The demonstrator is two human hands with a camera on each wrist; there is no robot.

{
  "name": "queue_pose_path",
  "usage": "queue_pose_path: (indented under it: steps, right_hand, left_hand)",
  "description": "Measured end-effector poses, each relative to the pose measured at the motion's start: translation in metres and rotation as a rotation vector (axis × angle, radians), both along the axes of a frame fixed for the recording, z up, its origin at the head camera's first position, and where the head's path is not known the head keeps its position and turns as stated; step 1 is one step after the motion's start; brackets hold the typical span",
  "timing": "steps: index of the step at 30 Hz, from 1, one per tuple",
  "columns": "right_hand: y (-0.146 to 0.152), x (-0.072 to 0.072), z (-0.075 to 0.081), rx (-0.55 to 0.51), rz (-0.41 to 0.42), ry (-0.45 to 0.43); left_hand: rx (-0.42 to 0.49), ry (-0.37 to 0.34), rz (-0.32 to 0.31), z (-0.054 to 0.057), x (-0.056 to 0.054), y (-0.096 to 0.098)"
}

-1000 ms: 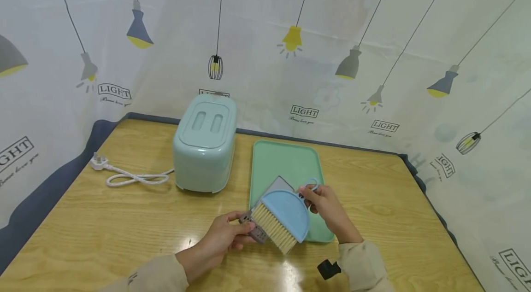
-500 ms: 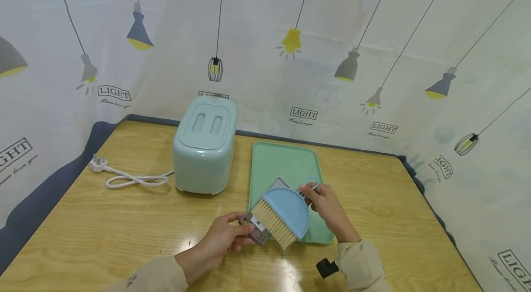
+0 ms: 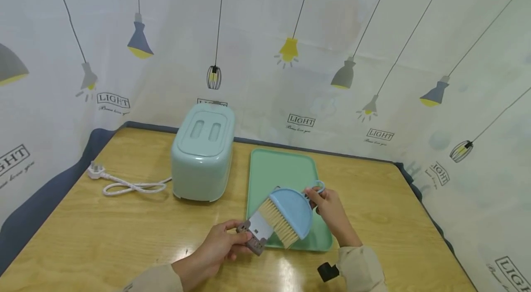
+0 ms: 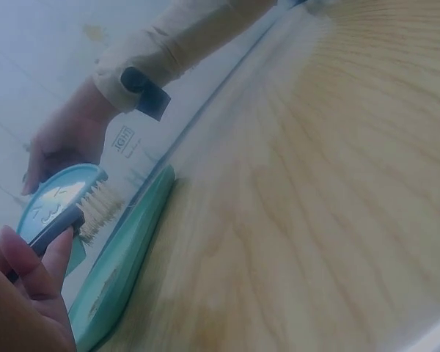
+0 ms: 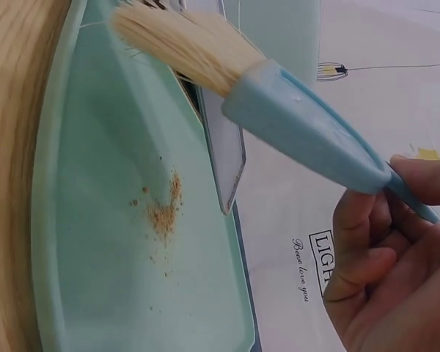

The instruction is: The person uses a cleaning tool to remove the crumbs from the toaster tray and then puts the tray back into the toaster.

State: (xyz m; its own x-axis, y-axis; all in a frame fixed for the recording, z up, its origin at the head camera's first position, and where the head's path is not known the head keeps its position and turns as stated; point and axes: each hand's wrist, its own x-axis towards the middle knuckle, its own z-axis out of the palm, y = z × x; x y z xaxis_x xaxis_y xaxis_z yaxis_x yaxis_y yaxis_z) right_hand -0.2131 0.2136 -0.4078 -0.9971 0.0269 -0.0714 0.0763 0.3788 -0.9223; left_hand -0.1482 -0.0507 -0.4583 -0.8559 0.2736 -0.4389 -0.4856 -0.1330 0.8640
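My left hand (image 3: pixel 220 246) pinches the grey-brown end of a flat crumb tray (image 3: pixel 258 226), which is tilted over the green serving tray (image 3: pixel 282 167). My right hand (image 3: pixel 332 213) grips the thin looped handle of a small light-blue brush (image 3: pixel 292 211). Its cream bristles (image 5: pixel 187 44) lie across the crumb tray and hide part of it in the head view. Below, in the right wrist view, brown crumbs (image 5: pixel 163 216) lie scattered on the green tray. The left wrist view shows the brush's blue back (image 4: pixel 59 198) beyond the pinching fingers.
A pale blue-green toaster (image 3: pixel 203 154) stands to the left of the green tray. Its white cord and plug (image 3: pixel 132 187) lie looped on the wooden table (image 3: pixel 103 241). A printed lamp-pattern sheet (image 3: pixel 257 52) hangs behind and at both sides.
The brush has slid along the crumb tray, away from my left hand, baring more of its pale surface. My left hand keeps its pinch, and the head view has tipped slightly upward.
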Motion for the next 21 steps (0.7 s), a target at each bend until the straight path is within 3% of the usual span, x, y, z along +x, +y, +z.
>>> queue_pose_path:
  steps: [21]
  right_hand:
    - [0.02,-0.006,0.0,0.127,-0.086,0.047]
  left_hand:
    - [-0.013,0.008,-0.035,0.004,0.003,-0.005]
